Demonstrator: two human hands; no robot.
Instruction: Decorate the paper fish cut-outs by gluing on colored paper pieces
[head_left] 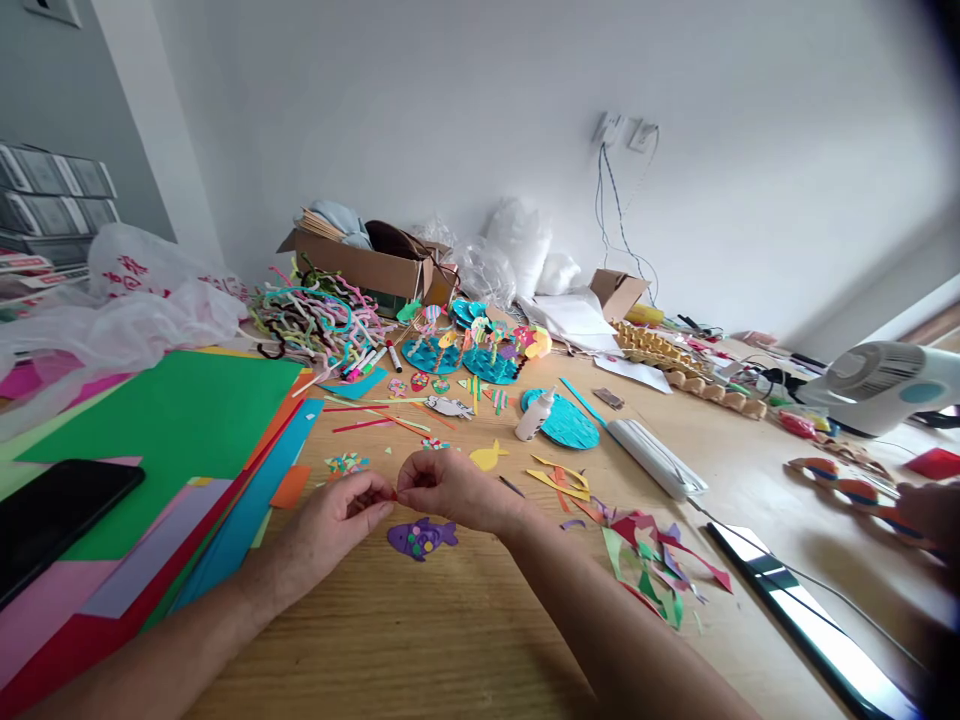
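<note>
Just above the purple paper fish [406,541], my left hand [349,510] and my right hand [439,485] meet fingertip to fingertip. Both are closed in a pinch on a tiny red piece [394,496], mostly hidden by the fingers. The fish lies flat on the table and carries several coloured dots. A yellow paper fish [489,456] is just beyond my right hand. Behind my left hand sits a small pile of coloured paper bits [346,463]. A white glue bottle [535,416] stands farther back, beside a blue textured oval [571,420].
Coloured paper sheets [172,420] and a black phone [67,510] are on the left. Paper scraps [660,560], a power strip [656,458] and a dark glossy slab [810,610] lie right. Pipe cleaners [319,315] pile at the back. Another person's hand [926,510] is at far right.
</note>
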